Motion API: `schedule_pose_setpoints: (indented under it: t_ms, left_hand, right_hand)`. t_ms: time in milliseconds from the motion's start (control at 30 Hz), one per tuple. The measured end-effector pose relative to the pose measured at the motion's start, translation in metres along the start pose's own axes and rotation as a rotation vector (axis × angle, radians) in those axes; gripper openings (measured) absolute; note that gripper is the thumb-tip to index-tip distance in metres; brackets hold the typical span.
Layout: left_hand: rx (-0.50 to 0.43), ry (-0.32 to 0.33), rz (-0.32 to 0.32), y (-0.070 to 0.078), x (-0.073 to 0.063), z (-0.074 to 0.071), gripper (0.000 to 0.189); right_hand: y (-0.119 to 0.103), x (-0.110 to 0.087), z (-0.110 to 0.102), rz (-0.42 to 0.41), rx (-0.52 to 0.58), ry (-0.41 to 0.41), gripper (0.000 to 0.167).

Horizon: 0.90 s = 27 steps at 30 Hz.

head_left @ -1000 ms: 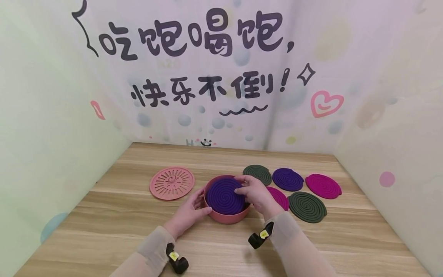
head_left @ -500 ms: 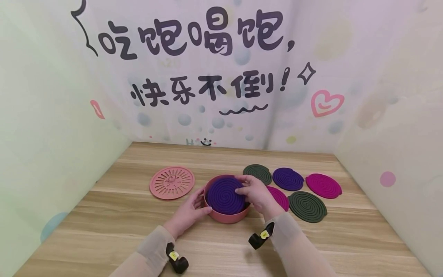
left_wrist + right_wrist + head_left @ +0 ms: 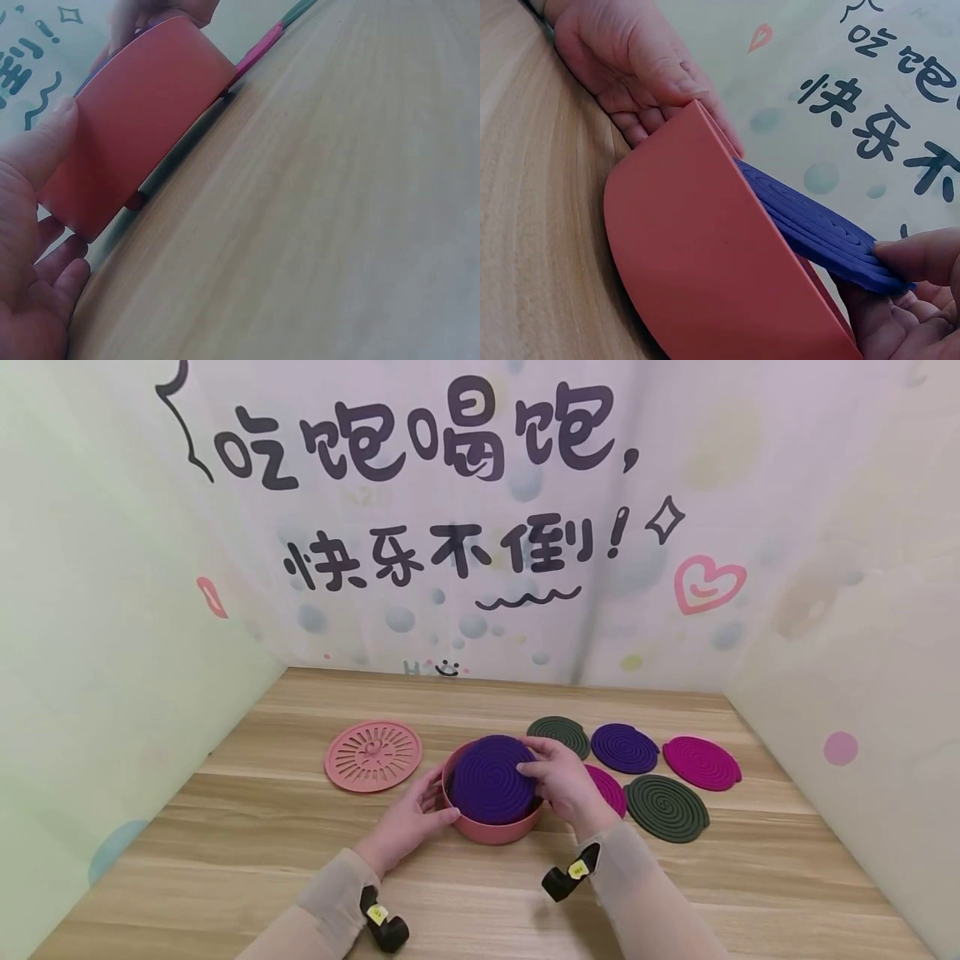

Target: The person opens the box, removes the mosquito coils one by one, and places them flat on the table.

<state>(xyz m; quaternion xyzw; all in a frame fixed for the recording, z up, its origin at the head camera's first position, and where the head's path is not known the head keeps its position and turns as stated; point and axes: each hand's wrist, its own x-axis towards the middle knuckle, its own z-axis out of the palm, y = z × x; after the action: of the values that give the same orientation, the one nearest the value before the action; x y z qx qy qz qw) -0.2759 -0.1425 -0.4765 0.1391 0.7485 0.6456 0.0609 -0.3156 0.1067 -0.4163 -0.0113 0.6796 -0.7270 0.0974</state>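
Note:
A round pink mosquito coil box (image 3: 491, 834) stands without its lid at the middle of the table. My left hand (image 3: 407, 825) holds its left side, thumb at the rim and fingers low on the wall, as the left wrist view shows. Between thumb and fingers my right hand (image 3: 564, 783) pinches the right edge of a purple mosquito coil (image 3: 491, 779). That coil (image 3: 817, 225) slants in the right wrist view, its held side raised above the rim and its far side down inside the box. The coil hides the inside of the box.
Left of the box lies a pink slotted lid (image 3: 372, 757). To the right lie another purple coil (image 3: 623, 748), two green coils (image 3: 665, 808) and two magenta coils (image 3: 701, 763), one partly behind my right hand. A printed curtain (image 3: 450, 635) borders the back of the table.
My right hand has risen a little and shifted slightly right, lifting the right edge of the purple coil so it tilts more. The left hand and the box stay put.

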Motion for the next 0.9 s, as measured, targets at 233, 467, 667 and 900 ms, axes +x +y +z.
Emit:
schedule_pose_setpoints:
  t_ms: [233,467,667,900]
  left_hand:
    - [-0.003,-0.008,0.016,0.000,0.000,0.000,0.081]
    - [-0.003,0.003,0.010,-0.001,0.000,0.000,0.080]
    - [-0.003,0.001,0.004,-0.003,0.002,0.000,0.080]
    - [0.001,0.003,0.000,-0.002,0.002,0.000,0.080]
  right_hand:
    - [-0.006,-0.001,-0.006,-0.005,0.048,0.025,0.049]
    - [-0.009,-0.001,-0.020,0.011,0.118,0.038,0.049]
    - [-0.011,-0.006,-0.037,0.027,0.161,0.051,0.053]
    - [-0.011,-0.012,-0.060,0.031,0.221,0.049,0.054]
